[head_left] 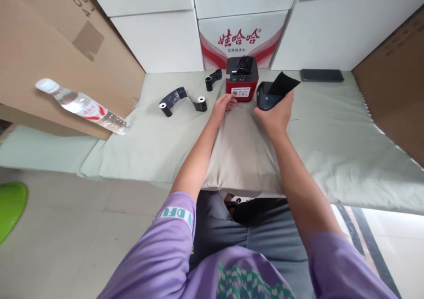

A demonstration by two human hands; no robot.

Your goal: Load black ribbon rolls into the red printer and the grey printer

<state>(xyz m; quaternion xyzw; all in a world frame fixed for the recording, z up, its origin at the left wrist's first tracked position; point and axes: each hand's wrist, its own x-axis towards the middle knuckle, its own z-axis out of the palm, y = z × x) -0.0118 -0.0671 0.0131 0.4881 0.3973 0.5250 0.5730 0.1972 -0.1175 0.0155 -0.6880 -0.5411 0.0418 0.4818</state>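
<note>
Right hand [276, 113] grips dark roll [266, 96], partly hiding it; left hand [222, 105] nears red printer [241, 79].

You are in a storeroom or small packing space; white cartons [155, 38] are stacked along the wall, one a printed water carton [241, 38]; brown cardboard [39, 47] leans at both sides; a red label printer [241, 80] stands on a padded mat [331, 135] over a tiled floor [82, 228].
</note>
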